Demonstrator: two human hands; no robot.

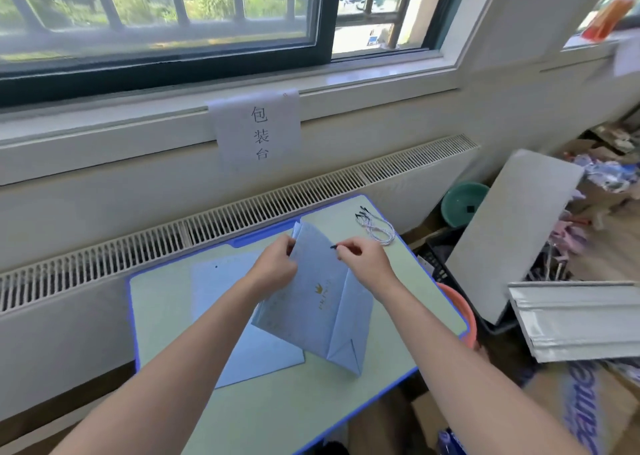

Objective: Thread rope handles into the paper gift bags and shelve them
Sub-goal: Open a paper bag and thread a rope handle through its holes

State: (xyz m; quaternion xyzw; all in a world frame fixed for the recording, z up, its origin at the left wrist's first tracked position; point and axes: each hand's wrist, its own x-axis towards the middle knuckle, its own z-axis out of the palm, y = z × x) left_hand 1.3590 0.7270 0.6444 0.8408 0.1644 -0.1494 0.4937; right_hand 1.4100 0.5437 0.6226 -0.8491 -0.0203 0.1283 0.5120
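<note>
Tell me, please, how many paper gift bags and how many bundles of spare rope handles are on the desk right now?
Paper gift bags: 2, one held up by both hands and one lying flat
Bundles of spare rope handles: 1
Total: 3

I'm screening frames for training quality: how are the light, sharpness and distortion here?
Head view: even daylight, faint shadows. The bag and both hands, left and right, are fairly sharp; the orange thing top right is smeared. Wide-angle bending curves the radiator grille and desk edges.
</note>
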